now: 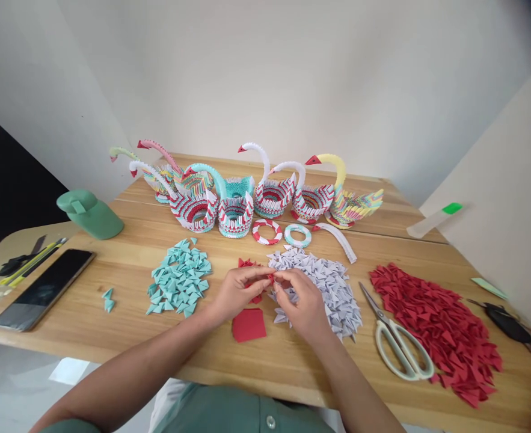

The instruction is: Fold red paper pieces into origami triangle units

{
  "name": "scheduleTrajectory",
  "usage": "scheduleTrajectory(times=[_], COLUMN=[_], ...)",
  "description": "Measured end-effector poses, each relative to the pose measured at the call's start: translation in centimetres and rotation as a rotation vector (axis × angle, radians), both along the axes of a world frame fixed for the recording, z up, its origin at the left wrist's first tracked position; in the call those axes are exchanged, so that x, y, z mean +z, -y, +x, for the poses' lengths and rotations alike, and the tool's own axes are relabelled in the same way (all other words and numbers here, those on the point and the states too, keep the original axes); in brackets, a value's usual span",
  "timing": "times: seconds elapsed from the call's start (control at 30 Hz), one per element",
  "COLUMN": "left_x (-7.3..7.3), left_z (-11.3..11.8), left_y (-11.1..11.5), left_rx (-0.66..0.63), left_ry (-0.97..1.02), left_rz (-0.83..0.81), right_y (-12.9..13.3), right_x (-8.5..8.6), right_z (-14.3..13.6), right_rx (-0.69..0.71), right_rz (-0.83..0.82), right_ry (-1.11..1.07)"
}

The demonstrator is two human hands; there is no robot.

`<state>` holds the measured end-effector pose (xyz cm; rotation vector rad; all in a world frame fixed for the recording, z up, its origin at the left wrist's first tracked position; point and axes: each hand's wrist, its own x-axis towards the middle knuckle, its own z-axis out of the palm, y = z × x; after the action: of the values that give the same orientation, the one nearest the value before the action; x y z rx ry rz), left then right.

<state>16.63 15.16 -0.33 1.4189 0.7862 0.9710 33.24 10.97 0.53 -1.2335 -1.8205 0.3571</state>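
Observation:
My left hand (242,290) and my right hand (302,299) meet over the middle of the table, fingertips pinched together on a small red folded paper piece (271,279). Fingers partly cover it, so its exact shape is hard to see. Just below lies a stack of red paper rectangles (249,325). A little heap of red folded pieces (247,263) shows behind my left hand. Beneath and beyond my right hand spreads a pile of pale lilac folded triangles (331,288). To the left is a pile of turquoise folded triangles (179,279).
Scissors (398,343) lie right, beside a large red triangle pile (441,331). Several folded-paper swans (236,207) line the back, with two paper rings (267,232) before them. A phone (44,290) and green bottle (89,214) stay left; a glue bottle (434,221) stands right.

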Motion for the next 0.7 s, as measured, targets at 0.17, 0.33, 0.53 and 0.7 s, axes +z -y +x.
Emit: scheduleTrajectory(times=[0.17, 0.33, 0.53, 0.7], left_x=[0.36, 0.29, -0.26, -0.33], left_z=[0.09, 0.43, 0.63, 0.35], left_y=[0.36, 0.58, 0.43, 0.09], left_rx=[0.068, 0.092, 0.02, -0.003], left_ry=[-0.161, -0.168, -0.004, -0.03], left_rz=[0.265, 0.296, -0.089, -0.14], right_y=[0.12, 0.37, 0.51, 0.51], right_x=[-0.25, -0.34, -0.43, 0.01], right_z=[-0.09, -0.45, -0.76, -0.36], right_rx=[-0.034, -0.087, -0.101, -0.074], right_rz=[0.03, 0.116, 0.12, -0.04], right_ry=[0.068, 0.142, 0.154, -0.033])
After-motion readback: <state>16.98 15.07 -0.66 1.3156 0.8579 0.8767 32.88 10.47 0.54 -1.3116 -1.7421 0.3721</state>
